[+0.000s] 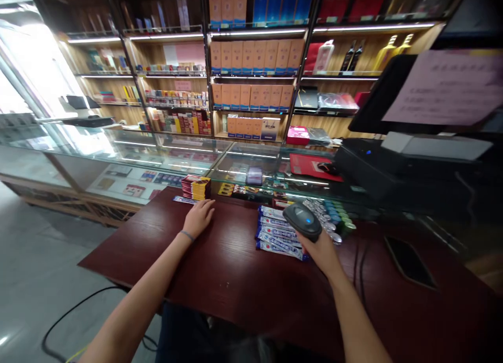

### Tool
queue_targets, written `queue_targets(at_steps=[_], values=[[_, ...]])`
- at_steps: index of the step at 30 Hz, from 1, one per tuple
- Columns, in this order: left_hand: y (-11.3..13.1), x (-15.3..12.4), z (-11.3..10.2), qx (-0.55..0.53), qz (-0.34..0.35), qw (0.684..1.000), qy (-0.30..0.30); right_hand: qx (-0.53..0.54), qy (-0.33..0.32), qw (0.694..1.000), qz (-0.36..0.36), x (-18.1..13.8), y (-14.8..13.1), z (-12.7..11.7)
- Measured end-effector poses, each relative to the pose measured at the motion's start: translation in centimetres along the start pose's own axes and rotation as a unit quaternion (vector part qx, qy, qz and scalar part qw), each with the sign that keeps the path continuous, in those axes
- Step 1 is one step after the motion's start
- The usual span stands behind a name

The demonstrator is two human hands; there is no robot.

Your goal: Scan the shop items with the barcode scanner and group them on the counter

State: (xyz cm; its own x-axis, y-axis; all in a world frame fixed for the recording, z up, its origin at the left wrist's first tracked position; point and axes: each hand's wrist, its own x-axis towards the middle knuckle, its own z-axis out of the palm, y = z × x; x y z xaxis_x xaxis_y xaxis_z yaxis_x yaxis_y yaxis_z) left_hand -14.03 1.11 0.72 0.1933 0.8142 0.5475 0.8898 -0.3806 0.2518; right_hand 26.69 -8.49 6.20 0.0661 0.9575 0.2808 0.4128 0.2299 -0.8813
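Note:
My right hand (324,254) is closed around a black barcode scanner (302,220) with a blue light on top, raised over the right end of a group of blue-and-white stick packets (277,232). The packets lie side by side on the dark red tabletop (231,268). My left hand (199,219) rests on the tabletop, fingers stretched out, a dark band at its wrist. Just beyond its fingers stands a stack of red and yellow small packs (196,187). One more blue-and-white packet (184,199) lies beside that stack, partly hidden by it.
Rows of silver, blue and green cylindrical items (330,213) stand right of the packets. A phone (408,261) lies on the right. Behind are a glass display counter (165,148), a red mat (314,166) and a black register screen with pink paper (444,88). Shelves hold boxes and bottles.

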Motion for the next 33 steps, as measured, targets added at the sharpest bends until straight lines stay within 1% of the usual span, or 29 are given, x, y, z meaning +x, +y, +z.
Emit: queue_targets(at_steps=[5,9,12,15,18,22,25,28,31,33], values=[[8.3,1.5,2.5,-0.065,0.075,0.995,0.001,0.019,0.041,0.999,0.009,0.2,0.1,-1.3],[14.3,2.6,5.5,-0.095,0.142,0.985,-0.031,0.042,0.059,0.997,0.024,0.3,0.8,-2.4],[17.9,3.3,7.7,-0.084,0.178,0.979,-0.055,0.059,0.078,0.995,0.038,0.3,0.8,-3.1],[20.4,3.9,9.3,-0.066,0.193,0.976,-0.080,0.095,0.093,0.990,0.049,0.4,0.7,-3.4],[21.8,4.4,10.1,-0.043,0.192,0.975,-0.102,0.112,0.102,0.987,0.046,0.5,0.7,-3.4],[22.5,4.6,10.2,-0.016,0.178,0.977,-0.120,0.113,0.105,0.987,0.042,0.6,1.0,-3.4],[22.5,4.4,10.0,-0.014,0.174,0.978,-0.116,0.108,0.106,0.988,0.042,0.6,1.1,-3.5],[22.2,4.3,10.0,-0.026,0.185,0.976,-0.113,0.104,0.105,0.988,0.046,0.5,0.9,-3.4],[21.5,4.0,9.8,-0.058,0.190,0.974,-0.110,0.102,0.094,0.989,0.048,0.4,0.6,-3.4],[20.9,3.7,9.3,-0.098,0.169,0.976,-0.093,0.095,0.087,0.990,0.053,0.3,0.6,-3.4]])
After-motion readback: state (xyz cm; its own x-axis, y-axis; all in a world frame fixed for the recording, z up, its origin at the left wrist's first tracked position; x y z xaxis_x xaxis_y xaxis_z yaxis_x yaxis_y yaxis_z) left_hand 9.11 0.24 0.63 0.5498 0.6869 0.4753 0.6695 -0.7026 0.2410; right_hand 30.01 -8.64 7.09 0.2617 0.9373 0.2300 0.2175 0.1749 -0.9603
